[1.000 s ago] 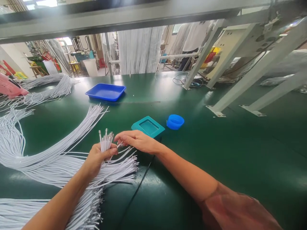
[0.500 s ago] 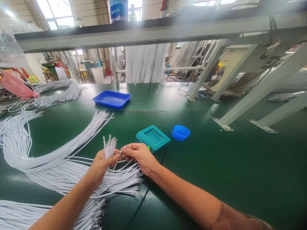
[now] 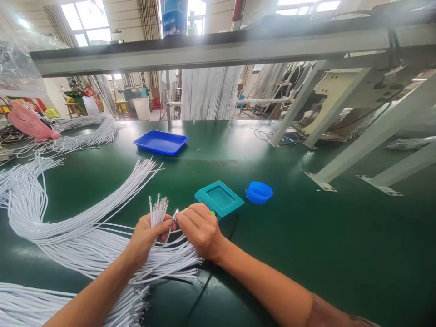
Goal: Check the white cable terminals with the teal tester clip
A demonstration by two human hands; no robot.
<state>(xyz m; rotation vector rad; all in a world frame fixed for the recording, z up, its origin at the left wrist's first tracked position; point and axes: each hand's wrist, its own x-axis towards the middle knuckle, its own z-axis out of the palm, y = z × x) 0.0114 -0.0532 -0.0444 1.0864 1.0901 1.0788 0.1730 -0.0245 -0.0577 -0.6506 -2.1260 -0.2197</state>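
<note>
My left hand is closed around a small bunch of white cables, whose metal-tipped ends point upward. Between its thumb and forefinger, a single cable end sticks out toward the right. My right hand is curled with its fingers pinched at that cable's metal tip; the fingers hide most of what they grip. Under both hands lies a thick spread of white cables, their metal tips toward the right. A teal device with a recessed top sits just beyond my right hand.
A blue round bowl stands right of the teal device. Farther back is a blue tray on the green table. White metal legs stand on the right. A pink fan-like object and coiled cables lie far left.
My right hand has rolled over, its knuckles now upward and fingers more curled at the cable tip. The left hand keeps its bunch. The whole view has shifted slightly.
</note>
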